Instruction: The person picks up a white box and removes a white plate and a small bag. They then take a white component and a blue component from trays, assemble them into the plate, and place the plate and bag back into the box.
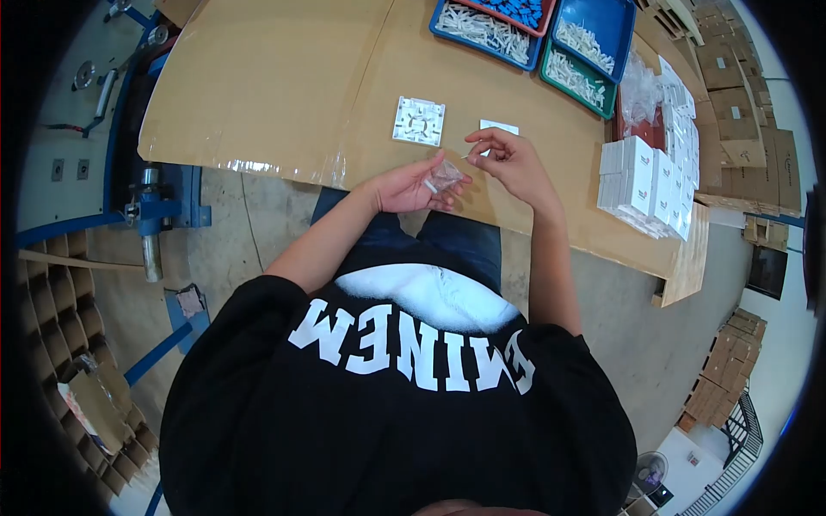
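My left hand is palm up at the table's near edge, its fingers closed around a small clear plastic bag. A small white piece shows at the bag. Just to the right, my right hand pinches a thin, pale, small item between thumb and fingertips; its kind is too small to make out. Beyond my left hand lies a square white plastic tray with molded inner parts. A flat white piece lies behind my right hand, which partly covers it.
Blue, red and green bins with white and blue small parts stand at the back right. Stacked white boxes and clear plastic bags are at the right. Cardboard covers the table. A machine stands left.
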`<state>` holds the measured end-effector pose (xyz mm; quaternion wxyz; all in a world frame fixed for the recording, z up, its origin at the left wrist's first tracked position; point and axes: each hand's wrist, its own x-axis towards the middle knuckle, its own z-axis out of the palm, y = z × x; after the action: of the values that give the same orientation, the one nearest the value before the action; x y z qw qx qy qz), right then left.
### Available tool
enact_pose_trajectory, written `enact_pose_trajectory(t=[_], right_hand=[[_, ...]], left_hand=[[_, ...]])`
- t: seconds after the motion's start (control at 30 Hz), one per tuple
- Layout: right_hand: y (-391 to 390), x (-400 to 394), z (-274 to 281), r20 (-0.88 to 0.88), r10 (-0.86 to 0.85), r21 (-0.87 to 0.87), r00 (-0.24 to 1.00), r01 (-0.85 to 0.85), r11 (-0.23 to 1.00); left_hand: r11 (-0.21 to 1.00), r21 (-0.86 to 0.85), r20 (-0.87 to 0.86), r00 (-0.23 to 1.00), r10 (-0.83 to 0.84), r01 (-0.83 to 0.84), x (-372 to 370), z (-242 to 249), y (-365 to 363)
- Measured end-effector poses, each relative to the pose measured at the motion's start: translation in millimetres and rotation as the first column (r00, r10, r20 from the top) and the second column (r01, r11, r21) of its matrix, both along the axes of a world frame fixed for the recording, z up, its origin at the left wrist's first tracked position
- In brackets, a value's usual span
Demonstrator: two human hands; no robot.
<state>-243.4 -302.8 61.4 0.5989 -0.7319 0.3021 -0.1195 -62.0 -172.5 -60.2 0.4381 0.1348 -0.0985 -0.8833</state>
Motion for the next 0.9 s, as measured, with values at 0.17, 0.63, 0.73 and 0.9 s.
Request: enact_pose_trajectory(t=[0.17, 0.63, 0.73, 0.9], right_hand=[[19, -3, 5, -0.143, 0.064, -0.103, 0.988, -0.079, 0.991], [31, 10, -8, -0.134, 0.196, -0.335, 0.971, -0.230, 0.914], [31, 8, -19, -0.107, 0.221, -0.341, 0.969, -0.245, 0.908], [40, 10, -24, -0.074, 0.211, -0.247, 0.975, -0.223, 0.943]], left_hand=[[0.999, -0.051, 0.022, 1.000, 0.019, -0.018, 0, -3, 4], [0.992, -0.102, 0.058, 0.995, 0.075, -0.069, 1, -10, 11], [0.993, -0.105, 0.048, 0.997, 0.062, -0.057, 2, -9, 12], [0.990, -0.123, -0.021, 0.998, 0.061, -0.063, 2, -16, 11]])
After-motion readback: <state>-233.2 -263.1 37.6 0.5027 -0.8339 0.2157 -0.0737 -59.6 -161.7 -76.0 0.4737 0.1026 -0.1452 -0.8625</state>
